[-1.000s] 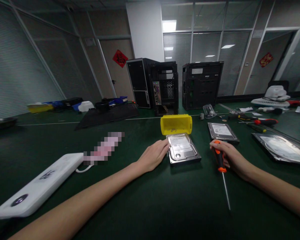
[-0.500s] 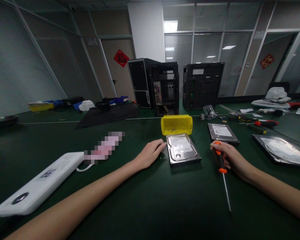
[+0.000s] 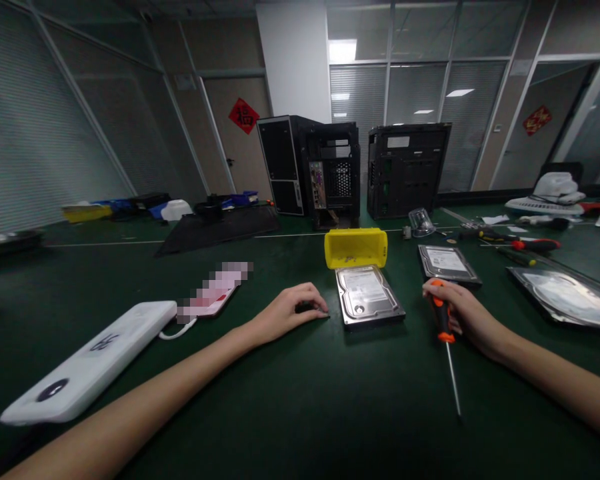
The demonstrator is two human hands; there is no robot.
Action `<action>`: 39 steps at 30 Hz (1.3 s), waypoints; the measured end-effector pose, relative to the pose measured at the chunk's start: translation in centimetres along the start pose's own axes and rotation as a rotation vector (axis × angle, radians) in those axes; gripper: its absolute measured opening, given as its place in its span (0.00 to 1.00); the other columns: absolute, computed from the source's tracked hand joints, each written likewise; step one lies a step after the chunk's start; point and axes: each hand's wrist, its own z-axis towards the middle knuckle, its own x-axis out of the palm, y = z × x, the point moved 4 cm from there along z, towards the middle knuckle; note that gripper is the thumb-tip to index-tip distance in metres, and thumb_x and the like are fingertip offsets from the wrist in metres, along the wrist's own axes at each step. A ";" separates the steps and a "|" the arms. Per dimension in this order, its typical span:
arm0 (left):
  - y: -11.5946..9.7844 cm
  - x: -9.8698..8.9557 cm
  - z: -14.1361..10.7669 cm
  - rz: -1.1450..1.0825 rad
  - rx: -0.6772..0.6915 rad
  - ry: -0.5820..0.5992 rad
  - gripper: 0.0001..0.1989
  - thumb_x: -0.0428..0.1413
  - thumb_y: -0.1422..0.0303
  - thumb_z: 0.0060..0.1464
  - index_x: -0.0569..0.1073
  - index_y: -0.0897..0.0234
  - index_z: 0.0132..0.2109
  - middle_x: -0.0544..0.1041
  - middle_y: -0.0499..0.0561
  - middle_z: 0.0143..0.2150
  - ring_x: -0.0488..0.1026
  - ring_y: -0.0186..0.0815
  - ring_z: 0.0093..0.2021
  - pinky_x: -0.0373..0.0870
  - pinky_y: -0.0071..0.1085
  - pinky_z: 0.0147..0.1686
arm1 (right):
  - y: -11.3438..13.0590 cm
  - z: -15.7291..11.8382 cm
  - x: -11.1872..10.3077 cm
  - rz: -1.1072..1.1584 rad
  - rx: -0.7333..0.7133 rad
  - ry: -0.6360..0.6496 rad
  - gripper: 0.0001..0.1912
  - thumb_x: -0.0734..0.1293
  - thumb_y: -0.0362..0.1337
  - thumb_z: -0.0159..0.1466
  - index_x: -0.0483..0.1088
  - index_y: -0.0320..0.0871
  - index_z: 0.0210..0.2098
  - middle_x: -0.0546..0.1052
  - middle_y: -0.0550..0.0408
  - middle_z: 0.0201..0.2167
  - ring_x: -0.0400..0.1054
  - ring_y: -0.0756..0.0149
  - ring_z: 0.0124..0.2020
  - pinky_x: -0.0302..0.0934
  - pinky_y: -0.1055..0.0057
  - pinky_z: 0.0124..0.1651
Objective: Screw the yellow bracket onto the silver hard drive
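Note:
My left hand (image 3: pixel 293 312) rests on the table just left of a silver hard drive (image 3: pixel 367 293). Its thumb and fingertips are pinched together at the tabletop, on a speck too small to make out. A gap separates these fingers from the drive, which lies flat with its label up. Right of the drive, my right hand (image 3: pixel 460 313) is closed around the orange and black handle of a screwdriver (image 3: pixel 445 327). The metal shaft points down toward me, its tip free. Behind the drive stands a yellow bin (image 3: pixel 356 248) with a few small metal bits inside.
A second hard drive (image 3: pixel 447 264) and a larger bagged one (image 3: pixel 563 293) lie to the right, near several tools (image 3: pixel 535 245). A white power bank (image 3: pixel 95 357) is cabled to a phone (image 3: pixel 220 293) at left. Computer cases (image 3: pixel 410 170) stand behind.
My left hand has drawn back from the drive's edge, and its fingertips have come down onto a tiny bright speck on the table. My right hand still holds the screwdriver in the same pose.

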 end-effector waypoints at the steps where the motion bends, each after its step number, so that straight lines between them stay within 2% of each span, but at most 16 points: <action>1: -0.1 0.0 0.0 0.005 0.009 0.003 0.08 0.50 0.66 0.53 0.72 0.63 0.37 0.67 0.49 0.37 0.66 0.32 0.38 0.62 0.28 0.38 | 0.0 0.0 0.0 0.000 -0.001 0.005 0.13 0.61 0.46 0.57 0.63 0.43 0.33 0.56 0.64 0.16 0.47 0.81 0.13 0.41 0.82 0.13; 5: -0.3 0.3 -0.2 0.034 0.036 0.010 0.08 0.49 0.67 0.54 0.71 0.63 0.38 0.67 0.49 0.38 0.66 0.32 0.38 0.62 0.27 0.38 | 0.1 0.0 0.1 -0.003 -0.012 0.021 0.12 0.61 0.46 0.57 0.63 0.43 0.32 0.55 0.64 0.17 0.46 0.81 0.13 0.40 0.82 0.13; 11: -0.3 0.3 -0.1 0.083 0.013 -0.042 0.10 0.51 0.66 0.53 0.68 0.63 0.42 0.65 0.49 0.37 0.64 0.31 0.35 0.62 0.27 0.35 | 0.3 -0.2 0.1 -0.023 -0.006 0.024 0.12 0.61 0.46 0.57 0.63 0.43 0.32 0.55 0.64 0.17 0.47 0.81 0.14 0.42 0.82 0.13; 23: 0.4 0.4 0.0 0.090 0.038 -0.080 0.09 0.49 0.65 0.54 0.71 0.64 0.37 0.65 0.49 0.35 0.64 0.31 0.33 0.62 0.27 0.32 | 0.0 0.0 -0.1 -0.026 -0.029 0.026 0.13 0.60 0.46 0.58 0.62 0.42 0.33 0.55 0.64 0.17 0.47 0.81 0.14 0.41 0.81 0.13; 27: 0.3 0.5 1.2 0.086 0.038 -0.148 0.08 0.50 0.65 0.53 0.71 0.64 0.36 0.65 0.48 0.34 0.64 0.31 0.33 0.62 0.27 0.32 | 0.0 0.1 -0.1 -0.014 -0.026 0.030 0.13 0.60 0.46 0.58 0.62 0.43 0.33 0.55 0.64 0.18 0.47 0.81 0.14 0.41 0.82 0.13; 32: 0.3 0.1 2.9 0.087 -0.011 -0.342 0.10 0.48 0.64 0.55 0.72 0.63 0.36 0.66 0.49 0.34 0.64 0.32 0.33 0.62 0.28 0.32 | 0.1 -0.1 0.1 -0.004 -0.018 0.051 0.12 0.60 0.46 0.58 0.62 0.43 0.32 0.55 0.64 0.17 0.47 0.81 0.14 0.41 0.82 0.13; 39: -0.1 0.4 3.1 0.058 -0.042 -0.325 0.11 0.48 0.62 0.54 0.72 0.63 0.38 0.66 0.49 0.34 0.64 0.32 0.33 0.61 0.28 0.31 | 0.2 -0.1 -0.1 -0.009 -0.005 0.065 0.12 0.60 0.46 0.58 0.62 0.43 0.33 0.55 0.64 0.16 0.47 0.81 0.13 0.42 0.82 0.13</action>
